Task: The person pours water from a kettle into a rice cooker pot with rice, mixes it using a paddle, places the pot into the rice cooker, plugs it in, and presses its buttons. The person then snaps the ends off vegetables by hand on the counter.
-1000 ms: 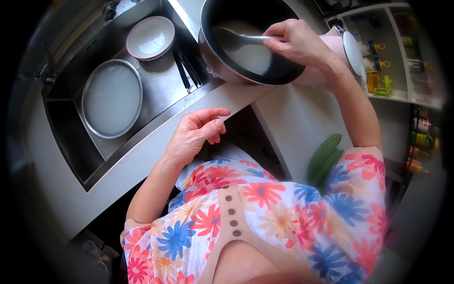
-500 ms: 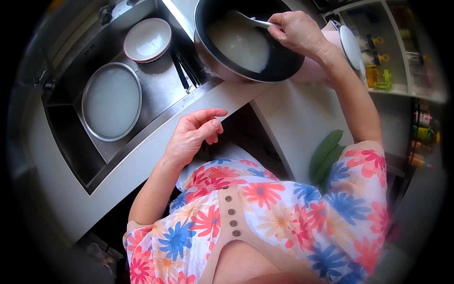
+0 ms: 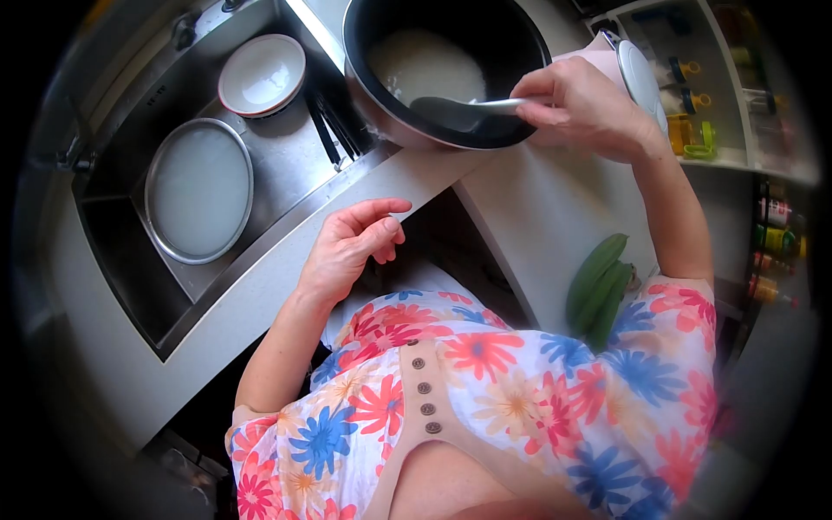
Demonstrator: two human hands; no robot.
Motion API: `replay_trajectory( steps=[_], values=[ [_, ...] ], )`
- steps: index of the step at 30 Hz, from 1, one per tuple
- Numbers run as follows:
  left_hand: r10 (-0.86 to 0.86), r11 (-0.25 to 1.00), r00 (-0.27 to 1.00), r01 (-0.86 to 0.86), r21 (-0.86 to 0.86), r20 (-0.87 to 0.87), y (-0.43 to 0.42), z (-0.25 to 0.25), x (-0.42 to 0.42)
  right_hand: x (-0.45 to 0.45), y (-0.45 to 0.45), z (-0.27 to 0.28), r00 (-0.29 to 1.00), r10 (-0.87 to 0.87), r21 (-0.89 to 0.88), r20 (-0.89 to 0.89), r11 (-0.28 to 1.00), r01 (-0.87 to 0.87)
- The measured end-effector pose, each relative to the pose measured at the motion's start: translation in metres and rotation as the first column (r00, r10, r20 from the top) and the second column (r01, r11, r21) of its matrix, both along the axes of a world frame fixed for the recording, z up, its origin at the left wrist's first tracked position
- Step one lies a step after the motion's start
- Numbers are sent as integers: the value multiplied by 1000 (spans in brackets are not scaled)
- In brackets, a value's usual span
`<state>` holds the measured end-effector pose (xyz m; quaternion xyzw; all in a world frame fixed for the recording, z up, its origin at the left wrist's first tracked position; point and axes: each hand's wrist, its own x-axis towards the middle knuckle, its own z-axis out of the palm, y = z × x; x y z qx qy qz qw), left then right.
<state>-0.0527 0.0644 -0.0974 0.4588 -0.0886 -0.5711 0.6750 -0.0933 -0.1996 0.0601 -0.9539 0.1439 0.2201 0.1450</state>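
My right hand (image 3: 585,104) is closed around the white handle of a ladle (image 3: 451,111). The ladle's grey bowl hangs inside the near rim of a deep pot (image 3: 407,130), whose inner wall is black. Whitish, cloudy contents like rice in water (image 3: 429,69) lie at the bottom of the pot. Over the counter's front edge hovers my left hand (image 3: 351,243), holding nothing, its index finger stretched out and thumb apart.
In the steel sink (image 3: 282,178) at the left are a round metal pan (image 3: 199,191) with cloudy liquid, a white bowl (image 3: 263,74) and black-handled utensils (image 3: 329,130). Green long vegetables (image 3: 598,286) lie on the right counter. A pink appliance (image 3: 607,61) stands behind my right hand.
My right hand has drawn the ladle out of the cloudy contents, towards me and to the right. The pot looks less tilted. My left hand has stayed almost still.
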Motion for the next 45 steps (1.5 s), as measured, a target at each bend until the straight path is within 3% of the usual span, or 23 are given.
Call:
replay_trajectory(
  steps=[7, 10, 14, 15, 18, 23, 30, 31, 34, 38, 41, 45],
  values=[
    [-4, 1000, 1000, 4, 28, 2, -1, -1, -1, 18, -57, -20, 974, -25, -107, 224, 993, 50],
    [-4, 1000, 1000, 3, 31, 6, -1, -1, -1, 24, -57, -17, 979, -24, -224, 203, 972, 70],
    [7, 1000, 1000, -7, 27, 8, -1, -1, -2, 19, -43, -24, 968, 126, -290, 218, 955, -59],
    [11, 1000, 1000, -11, 23, 11, -1, -1, -2, 16, -34, -21, 972, 88, -226, 220, 973, -37],
    [21, 1000, 1000, -21, 17, 16, -1, -1, -3, 6, -19, -16, 955, 236, -210, 182, 958, -196],
    [18, 1000, 999, -18, 14, 31, -2, 1, -6, -6, 0, 3, 984, 94, 40, 154, 994, -101],
    [41, 999, 995, -42, 4, 90, 1, 9, -12, -21, -21, 4, 886, 48, 33, 462, 997, -71],
    [37, 999, 994, -38, 3, 99, 1, 13, -13, -20, -26, -2, 909, 127, -144, 398, 987, -75],
    [68, 998, 987, -66, -18, 149, -1, 19, -12, -29, -31, 15, 839, 6, -49, 544, 998, 25],
    [130, 991, 959, -123, -43, 254, 7, 27, -9, -33, -26, 19, 800, 4, -39, 600, 999, 24],
    [204, 979, 928, -193, -65, 313, 19, 37, -11, -34, -7, 32, 500, -180, 199, 847, 980, 16],
    [252, 967, 870, -245, -73, 424, 28, 49, -13, -22, -27, -13, 866, 15, -35, 500, 999, 4]
  ],
)
